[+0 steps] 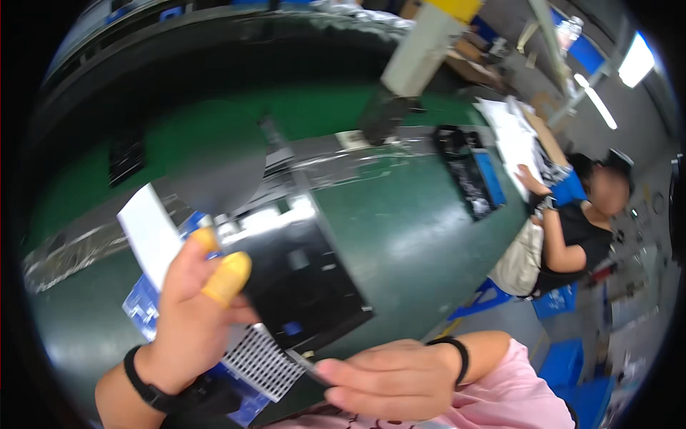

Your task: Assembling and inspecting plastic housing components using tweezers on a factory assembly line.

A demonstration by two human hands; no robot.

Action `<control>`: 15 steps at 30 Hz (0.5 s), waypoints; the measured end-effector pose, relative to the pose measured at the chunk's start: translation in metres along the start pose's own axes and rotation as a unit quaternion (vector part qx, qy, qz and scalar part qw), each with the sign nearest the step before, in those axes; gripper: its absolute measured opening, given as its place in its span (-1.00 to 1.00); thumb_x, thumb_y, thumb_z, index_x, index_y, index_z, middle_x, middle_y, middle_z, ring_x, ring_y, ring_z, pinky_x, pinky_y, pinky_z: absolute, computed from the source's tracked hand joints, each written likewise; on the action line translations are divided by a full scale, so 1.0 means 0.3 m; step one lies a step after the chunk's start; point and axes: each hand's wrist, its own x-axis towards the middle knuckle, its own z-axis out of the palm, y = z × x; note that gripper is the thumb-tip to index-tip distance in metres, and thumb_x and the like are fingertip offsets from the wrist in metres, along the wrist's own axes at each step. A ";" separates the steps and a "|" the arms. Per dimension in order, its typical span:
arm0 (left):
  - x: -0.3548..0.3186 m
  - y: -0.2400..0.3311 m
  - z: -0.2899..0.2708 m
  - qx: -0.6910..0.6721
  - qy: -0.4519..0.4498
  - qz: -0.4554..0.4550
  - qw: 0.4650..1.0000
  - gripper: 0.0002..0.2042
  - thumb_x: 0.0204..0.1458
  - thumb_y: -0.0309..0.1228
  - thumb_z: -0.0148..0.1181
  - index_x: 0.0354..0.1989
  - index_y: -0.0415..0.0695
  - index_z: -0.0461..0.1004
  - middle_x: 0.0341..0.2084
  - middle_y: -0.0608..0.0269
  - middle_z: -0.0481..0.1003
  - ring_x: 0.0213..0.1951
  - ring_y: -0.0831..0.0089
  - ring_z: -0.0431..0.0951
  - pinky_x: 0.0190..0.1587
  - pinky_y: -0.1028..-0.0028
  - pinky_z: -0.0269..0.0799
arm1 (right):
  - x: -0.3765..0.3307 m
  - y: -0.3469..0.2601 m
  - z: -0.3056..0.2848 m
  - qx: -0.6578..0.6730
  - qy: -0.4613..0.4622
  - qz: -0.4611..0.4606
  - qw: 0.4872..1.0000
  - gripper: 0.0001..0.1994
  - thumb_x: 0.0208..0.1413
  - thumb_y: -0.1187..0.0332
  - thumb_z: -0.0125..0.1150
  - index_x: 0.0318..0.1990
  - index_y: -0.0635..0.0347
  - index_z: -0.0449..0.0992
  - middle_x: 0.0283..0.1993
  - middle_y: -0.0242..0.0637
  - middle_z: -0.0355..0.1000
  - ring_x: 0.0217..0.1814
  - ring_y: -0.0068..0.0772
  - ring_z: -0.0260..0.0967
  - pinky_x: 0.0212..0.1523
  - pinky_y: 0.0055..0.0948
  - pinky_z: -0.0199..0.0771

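A flat black rectangular panel (300,275) with a shiny far part lies tilted in front of me. My left hand (196,307), with yellow finger cots on two fingers, is closed at the panel's left edge. Its lower fingers meet that edge and are partly hidden. At the panel's near edge my right hand (396,379) is closed, fingers pressed together beside a thin dark strip (307,363). Motion blur hides what is between those fingertips. Under my left hand are a white sheet with rows of small dark marks (266,363), a blue printed sheet (141,304) and a white strip (151,223).
The green work table (393,236) has a belt behind it, with a small black item (127,159) on it. A black tray (461,171) with a blue piece stands right of centre. A grey post (418,57) rises behind. At right a co-worker (572,229) reaches toward white sheets (509,132).
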 end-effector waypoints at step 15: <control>0.035 -0.023 -0.008 -0.031 0.075 0.007 0.997 -0.84 -0.01 -0.56 -0.17 -0.22 -0.20 0.16 -0.40 0.11 0.39 -0.47 0.36 0.50 -0.53 0.44 0.50 | -0.041 0.013 0.135 -0.077 0.081 -0.018 0.994 -0.80 -0.20 0.57 0.05 -0.35 0.54 0.38 -0.35 0.15 0.35 -0.57 -0.36 0.31 -0.55 -0.58 0.39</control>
